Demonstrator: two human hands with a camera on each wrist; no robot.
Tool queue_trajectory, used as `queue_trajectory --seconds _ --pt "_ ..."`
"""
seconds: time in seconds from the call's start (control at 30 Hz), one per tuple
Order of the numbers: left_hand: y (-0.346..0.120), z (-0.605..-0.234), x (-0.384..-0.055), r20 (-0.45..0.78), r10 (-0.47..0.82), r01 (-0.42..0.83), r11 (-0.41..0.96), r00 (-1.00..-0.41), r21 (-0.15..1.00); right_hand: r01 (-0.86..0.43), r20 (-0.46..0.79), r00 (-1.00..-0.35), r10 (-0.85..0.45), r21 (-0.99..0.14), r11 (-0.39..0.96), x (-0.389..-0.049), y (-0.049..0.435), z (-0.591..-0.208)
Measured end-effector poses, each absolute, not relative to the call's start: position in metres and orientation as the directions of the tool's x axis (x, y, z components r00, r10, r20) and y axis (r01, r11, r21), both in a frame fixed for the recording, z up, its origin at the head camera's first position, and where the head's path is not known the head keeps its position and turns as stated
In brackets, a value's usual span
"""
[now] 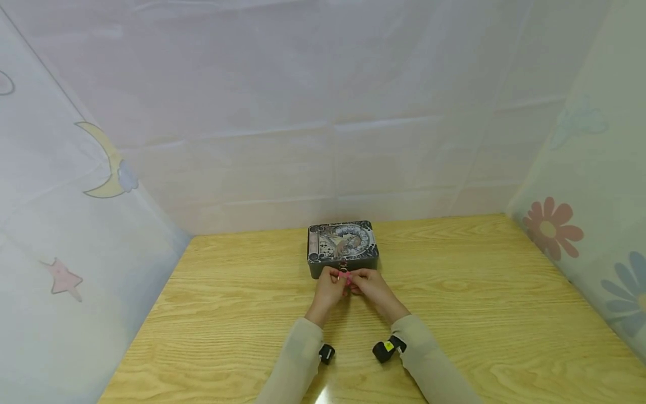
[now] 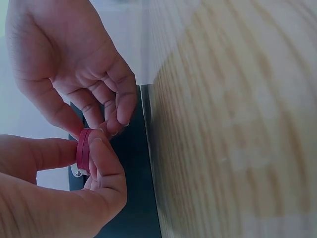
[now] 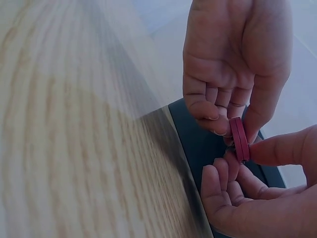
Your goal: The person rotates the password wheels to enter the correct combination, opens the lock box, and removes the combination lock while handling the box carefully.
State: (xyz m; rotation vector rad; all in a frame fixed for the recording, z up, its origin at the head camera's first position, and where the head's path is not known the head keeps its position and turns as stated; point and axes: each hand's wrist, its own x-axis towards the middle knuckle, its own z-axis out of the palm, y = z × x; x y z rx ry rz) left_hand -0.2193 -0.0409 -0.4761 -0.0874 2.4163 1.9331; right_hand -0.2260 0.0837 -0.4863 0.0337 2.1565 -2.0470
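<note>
Head: box (image 1: pixel 342 245) sits on the tabletop (image 1: pixel 227 306), lid down. Red piece (image 1: pixel 345 275) is at the clasp (image 1: pixel 344 265) on its front. Left hand (image 1: pixel 329 290) and right hand (image 1: pixel 373 286) are both on it.

Left wrist: left thumb and index pinch the piece; right fingers meet its other end. A metal bit (image 2: pixel 76 170) shows beside it; can't tell whether it belongs to clasp or piece.

Right wrist: piece is edge-on, two layers. Right thumb tip presses one face, fingers curled opposite; left fingers pinch the far end. Box front is right behind.

My read: step in hand is working a small lock at the clasp; fitting vs. removing unclear. Next move calls for one hand steadying it while the other turns or pulls, lightly, so the box doesn't drag.
</note>
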Motion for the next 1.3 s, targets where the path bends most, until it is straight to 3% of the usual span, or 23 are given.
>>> queue_trajectory --seconds 0.47,0.93,1.13,1.3 --pt "-0.041 -0.477 -0.219 -0.047 -0.014 -0.049 0.225 -0.999 0.973 0.140 -0.146 -0.986 -0.083 -0.988 0.071 -0.227 0.082 -0.487" --pt "-0.044 -0.473 -0.220 -0.129 -0.044 -0.135 0.204 -0.991 0.969 0.142 -0.147 -0.987 -0.067 -0.988 0.063 -0.225 0.083 -0.489" --pt "-0.049 -0.471 -0.220 -0.137 -0.048 -0.145 0.259 -0.989 0.955 0.151 -0.155 -0.986 -0.054 -0.987 0.060 -0.226 0.081 -0.489" --pt "-0.054 -0.469 -0.219 -0.069 -0.046 -0.081 0.368 -0.997 0.926 0.138 -0.140 -0.989 -0.053 -0.989 0.047 -0.227 0.079 -0.491"
